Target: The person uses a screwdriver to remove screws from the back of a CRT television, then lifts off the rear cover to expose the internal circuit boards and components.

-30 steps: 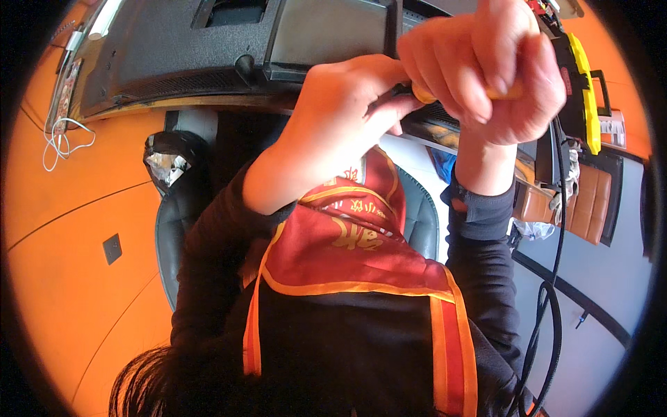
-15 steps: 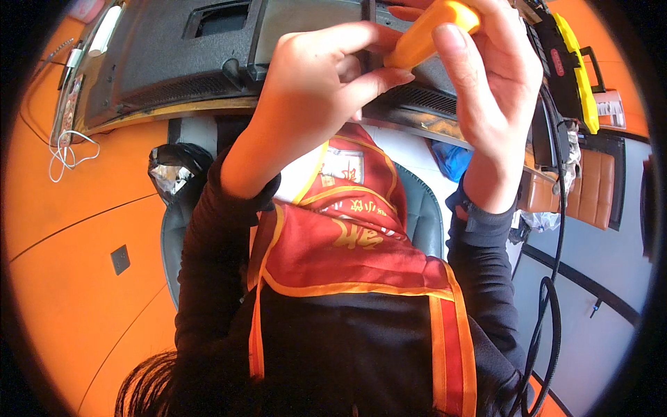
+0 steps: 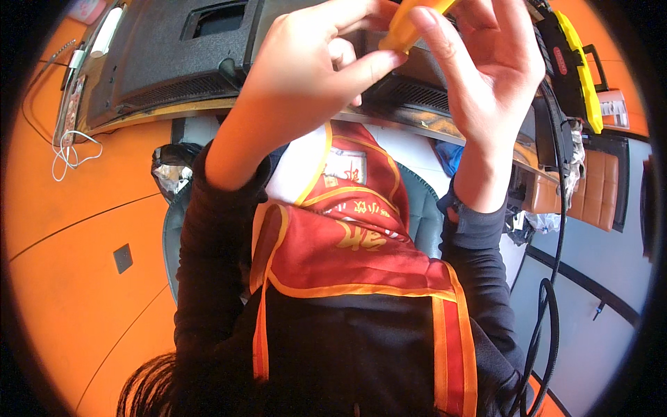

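Near the top edge, both my hands are on a yellow handle (image 3: 410,29), smooth and tapered like a screwdriver's; its far end is cut off by the picture's edge, and no shaft shows. My left hand (image 3: 295,80) pinches its narrower lower end between thumb and fingers. The thumb of my right hand (image 3: 486,87) presses along its side, with the fingers curled round the upper part. Beneath and beyond them lies a large black plastic housing (image 3: 149,66), with vent slots and a square recess, on a wooden table (image 3: 187,106).
A power strip (image 3: 71,104) and white cable (image 3: 66,160) hang at the table's left end. To the right are a black-and-yellow case (image 3: 590,83), a long black cable (image 3: 561,208) and a brown padded chair (image 3: 590,184). A lined bin (image 3: 170,167) stands below the table.
Both hands and the yellow handle have shifted slightly up in the picture, so less of the handle shows. The grip on it looks much the same.
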The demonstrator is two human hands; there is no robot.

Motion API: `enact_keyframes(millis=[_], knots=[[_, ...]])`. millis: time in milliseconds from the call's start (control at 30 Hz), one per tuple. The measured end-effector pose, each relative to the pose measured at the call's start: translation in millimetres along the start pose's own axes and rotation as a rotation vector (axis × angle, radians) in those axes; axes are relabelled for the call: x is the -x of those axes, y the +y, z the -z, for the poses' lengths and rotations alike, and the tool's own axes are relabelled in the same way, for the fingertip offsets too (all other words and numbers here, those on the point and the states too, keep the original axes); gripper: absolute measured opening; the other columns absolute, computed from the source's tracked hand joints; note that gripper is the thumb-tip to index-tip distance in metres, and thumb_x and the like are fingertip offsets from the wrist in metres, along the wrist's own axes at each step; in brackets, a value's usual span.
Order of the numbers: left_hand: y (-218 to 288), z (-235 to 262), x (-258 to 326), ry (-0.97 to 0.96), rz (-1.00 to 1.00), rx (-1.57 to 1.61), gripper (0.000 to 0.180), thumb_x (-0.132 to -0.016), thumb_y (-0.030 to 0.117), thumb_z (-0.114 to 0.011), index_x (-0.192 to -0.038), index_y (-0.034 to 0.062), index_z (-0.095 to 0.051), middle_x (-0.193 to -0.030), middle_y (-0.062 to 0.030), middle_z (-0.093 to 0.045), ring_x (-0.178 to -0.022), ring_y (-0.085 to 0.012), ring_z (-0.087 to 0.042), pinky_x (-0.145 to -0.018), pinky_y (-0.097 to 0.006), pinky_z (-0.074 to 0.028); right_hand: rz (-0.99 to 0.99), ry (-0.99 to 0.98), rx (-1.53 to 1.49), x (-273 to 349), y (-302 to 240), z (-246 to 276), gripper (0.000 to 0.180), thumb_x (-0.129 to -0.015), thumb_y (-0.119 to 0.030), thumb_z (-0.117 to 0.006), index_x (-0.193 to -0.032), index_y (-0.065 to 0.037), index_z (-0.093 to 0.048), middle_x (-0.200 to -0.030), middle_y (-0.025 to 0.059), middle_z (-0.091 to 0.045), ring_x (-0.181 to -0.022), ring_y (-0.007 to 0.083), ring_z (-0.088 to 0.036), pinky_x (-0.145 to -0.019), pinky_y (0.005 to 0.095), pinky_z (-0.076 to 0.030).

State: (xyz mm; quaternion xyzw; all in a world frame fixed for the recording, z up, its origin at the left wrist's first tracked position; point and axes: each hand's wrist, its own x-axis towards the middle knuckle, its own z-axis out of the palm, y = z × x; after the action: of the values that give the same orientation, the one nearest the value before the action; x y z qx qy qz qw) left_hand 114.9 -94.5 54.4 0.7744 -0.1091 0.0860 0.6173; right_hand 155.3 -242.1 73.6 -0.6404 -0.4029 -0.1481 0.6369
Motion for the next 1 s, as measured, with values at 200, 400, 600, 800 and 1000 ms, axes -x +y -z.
enact_keyframes(millis=[200,400,600,800,1000], knots=[[-6.0,4.6,-6.9,-0.042,-0.039,0.108,0.028,-0.076,0.007,-0.064,-0.103,-0.0026,-0.059,-0.089,-0.0109,-0.066,-0.071,-0.0080,-0.058,-0.063,-0.020,-0.046,0.131,-0.036,0.201,-3.1,12.1,3.2,0.058,-0.064,-0.004,-0.077,-0.115,0.001,-0.050,-0.109,0.0103,-0.055,-0.092,0.0178,-0.058,-0.082,0.0306,-0.048],[1.9,8.5,-1.2,-0.022,-0.138,-0.235,0.031,-0.075,0.006,-0.066,-0.104,-0.0021,-0.060,-0.073,-0.0063,-0.063,-0.058,-0.0048,-0.051,-0.053,-0.018,-0.041,0.003,0.158,0.332,-3.6,-1.2,-13.8,0.051,-0.068,0.001,-0.071,-0.116,0.002,-0.052,-0.108,0.0109,-0.056,-0.091,0.0176,-0.059,-0.080,0.0302,-0.049],[-5.8,5.4,-15.2,-0.050,-0.171,0.071,0.029,-0.076,0.006,-0.067,-0.102,-0.0024,-0.060,-0.073,-0.0036,-0.062,-0.054,-0.0022,-0.046,-0.049,-0.017,-0.037,-0.059,0.076,0.035,1.6,6.8,1.2,0.056,-0.069,0.004,-0.069,-0.120,0.001,-0.047,-0.110,0.0116,-0.054,-0.095,0.0198,-0.058,-0.079,0.0303,-0.049],[4.6,13.1,-8.9,-0.118,0.084,0.062,0.032,-0.077,0.006,-0.066,-0.107,-0.0037,-0.059,-0.076,-0.0022,-0.063,-0.057,-0.0009,-0.047,-0.051,-0.015,-0.038,0.059,-0.049,-0.015,-6.1,12.9,3.6,0.054,-0.069,0.003,-0.070,-0.117,0.000,-0.046,-0.105,0.0117,-0.055,-0.092,0.0202,-0.059,-0.082,0.0323,-0.048],[2.4,3.2,-14.8,-0.086,-0.111,0.079,0.031,-0.077,0.004,-0.064,-0.107,-0.0035,-0.058,-0.078,-0.0019,-0.064,-0.057,-0.0003,-0.045,-0.051,-0.015,-0.037,-0.040,0.095,0.159,-4.0,-1.3,-3.6,0.053,-0.068,0.003,-0.069,-0.117,0.002,-0.046,-0.104,0.0120,-0.056,-0.092,0.0205,-0.059,-0.081,0.0331,-0.049]])
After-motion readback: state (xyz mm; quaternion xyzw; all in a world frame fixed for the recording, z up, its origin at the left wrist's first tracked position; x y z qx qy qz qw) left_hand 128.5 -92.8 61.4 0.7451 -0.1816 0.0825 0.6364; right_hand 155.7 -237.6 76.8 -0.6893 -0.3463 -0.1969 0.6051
